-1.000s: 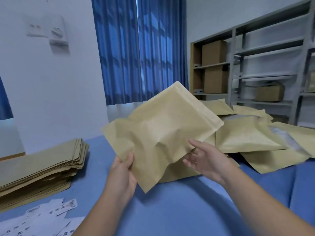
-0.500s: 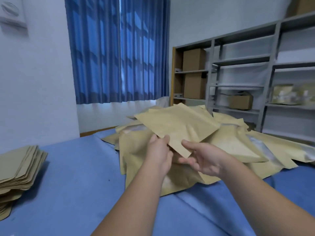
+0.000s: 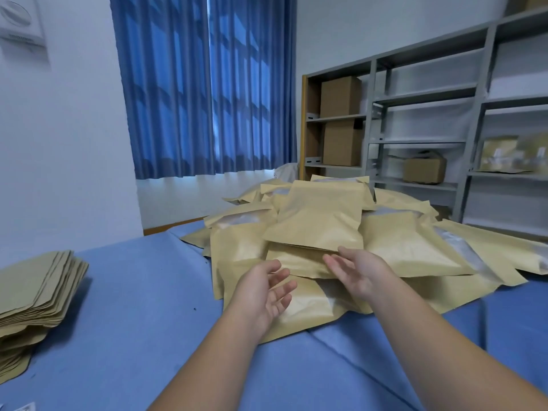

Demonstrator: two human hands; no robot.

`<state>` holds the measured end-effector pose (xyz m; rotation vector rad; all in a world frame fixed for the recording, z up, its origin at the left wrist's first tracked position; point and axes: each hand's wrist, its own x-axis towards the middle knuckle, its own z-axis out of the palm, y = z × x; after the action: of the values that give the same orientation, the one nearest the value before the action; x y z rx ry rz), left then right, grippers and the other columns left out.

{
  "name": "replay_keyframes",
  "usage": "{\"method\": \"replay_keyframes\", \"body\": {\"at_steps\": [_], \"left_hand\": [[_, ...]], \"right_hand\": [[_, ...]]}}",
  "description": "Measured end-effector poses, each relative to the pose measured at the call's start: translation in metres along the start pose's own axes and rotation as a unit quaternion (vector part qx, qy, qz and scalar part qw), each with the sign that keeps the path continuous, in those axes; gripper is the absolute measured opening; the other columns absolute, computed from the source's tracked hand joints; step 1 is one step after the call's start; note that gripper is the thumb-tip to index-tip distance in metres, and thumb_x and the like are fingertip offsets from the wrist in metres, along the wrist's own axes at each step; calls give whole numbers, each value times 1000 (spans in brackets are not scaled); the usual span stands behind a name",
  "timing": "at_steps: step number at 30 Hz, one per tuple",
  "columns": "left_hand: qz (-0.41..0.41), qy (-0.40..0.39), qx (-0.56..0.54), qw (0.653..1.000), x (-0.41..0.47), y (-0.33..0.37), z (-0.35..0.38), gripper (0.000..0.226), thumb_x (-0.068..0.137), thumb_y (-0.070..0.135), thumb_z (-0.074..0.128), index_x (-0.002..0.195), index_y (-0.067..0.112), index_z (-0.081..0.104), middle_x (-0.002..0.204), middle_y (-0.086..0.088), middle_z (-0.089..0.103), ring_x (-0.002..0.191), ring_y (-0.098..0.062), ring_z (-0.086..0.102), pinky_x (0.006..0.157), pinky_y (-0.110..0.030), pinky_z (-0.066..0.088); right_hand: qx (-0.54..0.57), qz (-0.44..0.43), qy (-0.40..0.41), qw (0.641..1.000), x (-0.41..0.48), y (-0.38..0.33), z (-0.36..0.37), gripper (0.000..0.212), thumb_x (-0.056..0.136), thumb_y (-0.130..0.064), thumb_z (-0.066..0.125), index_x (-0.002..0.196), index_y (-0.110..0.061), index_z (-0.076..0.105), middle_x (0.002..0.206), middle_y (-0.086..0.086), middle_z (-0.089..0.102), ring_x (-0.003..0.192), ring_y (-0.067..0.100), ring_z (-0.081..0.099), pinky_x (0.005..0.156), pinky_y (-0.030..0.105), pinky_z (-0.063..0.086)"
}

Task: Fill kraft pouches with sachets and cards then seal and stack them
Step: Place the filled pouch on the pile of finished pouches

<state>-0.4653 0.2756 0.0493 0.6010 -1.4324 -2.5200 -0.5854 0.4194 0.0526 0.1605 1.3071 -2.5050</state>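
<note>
Atop the pile (image 3: 415,256) — one bulging pouch (image 3: 320,221)

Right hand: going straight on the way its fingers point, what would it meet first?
Probably the near edge of the top pouch; the right hand is open, its fingertips just short of that edge. Depth is unclear, so they may be touching.

Left hand (image 3: 264,292), right hand (image 3: 358,272) bare; forearms (image 3: 207,366) bare too.

No text is legible: print on the wall unit (image 3: 18,28) and the card (image 3: 28,407) at the tabletop's (image 3: 133,321) near left corner blurs
</note>
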Motion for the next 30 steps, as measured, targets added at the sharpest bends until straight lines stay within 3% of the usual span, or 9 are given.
{"method": "replay_keyframes", "body": {"at_steps": [3, 8, 10, 13, 16, 21, 24, 30], "left_hand": [[0, 2, 12, 1000, -12, 2, -5, 3, 91, 15, 57, 92, 14, 59, 81, -2, 65, 69, -19, 66, 59, -27, 45], [6, 2, 6, 1000, -35, 8, -16, 5, 91, 14, 57, 95, 13, 60, 82, -3, 64, 71, -20, 66, 61, -28, 46], [11, 4, 7, 1000, -46, 10, -21, 6, 90, 15, 58, 95, 13, 60, 84, -3, 65, 71, -20, 66, 60, -28, 46], [18, 9, 10, 1000, -59, 10, -30, 10, 90, 16, 58, 99, 14, 61, 85, -3, 65, 70, -20, 67, 59, -28, 47], [22, 12, 14, 1000, -66, 10, -36, 13, 90, 16, 58, 102, 14, 62, 83, -3, 66, 67, -19, 66, 57, -27, 47], [26, -5, 14, 1000, -57, 13, -42, 15, 89, 16, 59, 103, 14, 63, 86, -4, 66, 64, -19, 69, 56, -27, 48], [24, -16, 7, 1000, -44, 13, -42, 16, 88, 16, 60, 103, 13, 63, 87, -5, 66, 65, -21, 70, 55, -28, 48], [24, -20, -4, 1000, -19, 17, -43, 15, 87, 15, 61, 102, 11, 64, 87, -6, 66, 65, -21, 69, 55, -28, 48]], "right_hand": [[-5, 20, 2, 1000, -6, 6, 1, 9, 98, -3, 48, 93, 3, 51, 95, 21, 60, 79, 32, 66, 47, 32, 58], [-46, 12, -10, 999, -14, 7, -1, 12, 101, -7, 42, 103, 3, 49, 100, 18, 61, 79, 30, 66, 56, 33, 58], [-60, 5, -11, 998, -17, 6, -2, 16, 102, -10, 38, 107, 1, 49, 101, 15, 63, 78, 28, 67, 49, 29, 57], [-72, 1, 0, 997, -21, 7, -5, 19, 102, -16, 38, 95, -4, 51, 96, 11, 66, 74, 26, 68, 45, 26, 54], [-119, -9, 40, 992, -16, 9, -14, 21, 100, -19, 41, 91, -4, 52, 94, 12, 66, 76, 28, 68, 55, 32, 53], [-150, -81, 92, 981, 9, 16, -22, 26, 96, -26, 53, 84, -4, 57, 87, 12, 65, 83, 28, 67, 63, 30, 54], [-133, -136, 61, 980, 24, 20, -14, 21, 95, -23, 57, 86, -4, 60, 85, 11, 65, 83, 24, 66, 78, 31, 55], [-152, -157, -22, 975, 45, 16, 25, 15, 95, -16, 59, 104, -5, 57, 101, 8, 64, 96, 18, 64, 87, 26, 50]]}}
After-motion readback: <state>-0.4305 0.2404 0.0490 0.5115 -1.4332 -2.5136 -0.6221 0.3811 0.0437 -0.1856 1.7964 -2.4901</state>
